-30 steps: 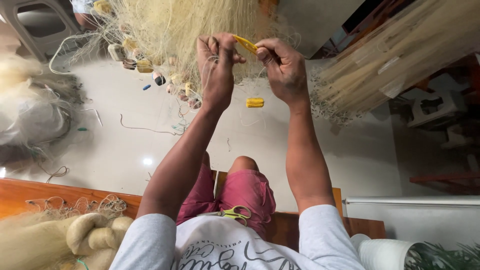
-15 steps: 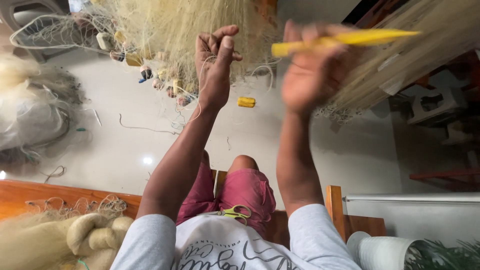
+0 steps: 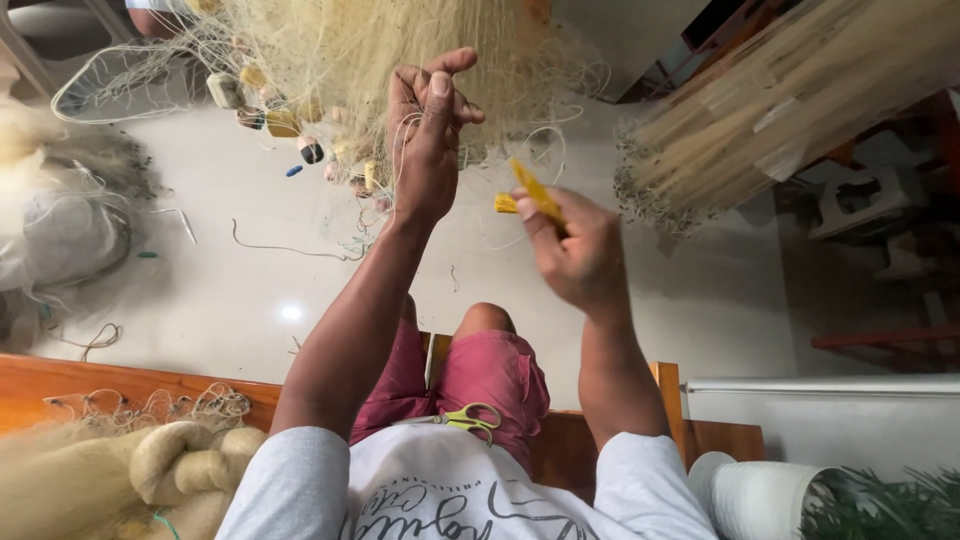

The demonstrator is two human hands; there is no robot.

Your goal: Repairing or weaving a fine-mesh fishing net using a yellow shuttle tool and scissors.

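Both hands are raised: left hand (image 3: 430,140) pinches pale net (image 3: 330,50) twine overhead; right hand (image 3: 575,250), lower right, grips a yellow netting needle (image 3: 535,190) slanting up-left toward it.

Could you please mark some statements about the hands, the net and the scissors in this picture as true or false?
1. The left hand is raised into the pale fishing net, pinching its threads. True.
2. The right hand holds a blue knife. False: it holds a yellow netting needle.
3. The scissors with green-yellow handles lie on the person's lap. True.
4. The two hands touch each other. False: they are apart, the right one lower.
5. The white spool sits at the lower right. True.
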